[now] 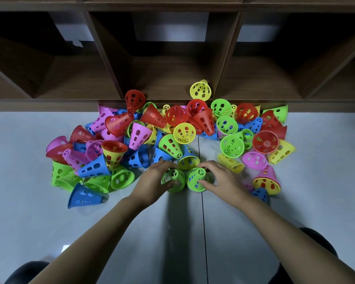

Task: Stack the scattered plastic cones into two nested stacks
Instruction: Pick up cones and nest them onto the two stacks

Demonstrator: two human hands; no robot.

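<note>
Several open compartments make up the brown wooden shelf (172, 78) that fills the upper part of the frame. Below it the grey floor (70, 232) takes the lower part, with a thin dark seam running down the middle.

Many plastic cones with holes, in red, pink, blue, green and yellow, lie in a loose pile (170, 145) across the centre, against the front edge of the shelf. Left of centre in this pile, a red cone sits inside a yellow cup-like one (112, 160).

Just below the pile, in the centre of the frame, the left hand (154, 181) curls its fingers round the left green cone (173, 180), and the right hand (221, 179) grasps the right green cone (196, 179). These two stand side by side, narrow tops up.

The middle compartment of the shelf holds one yellow cone (200, 90), lying at its front right corner with its mouth toward the camera.
</note>
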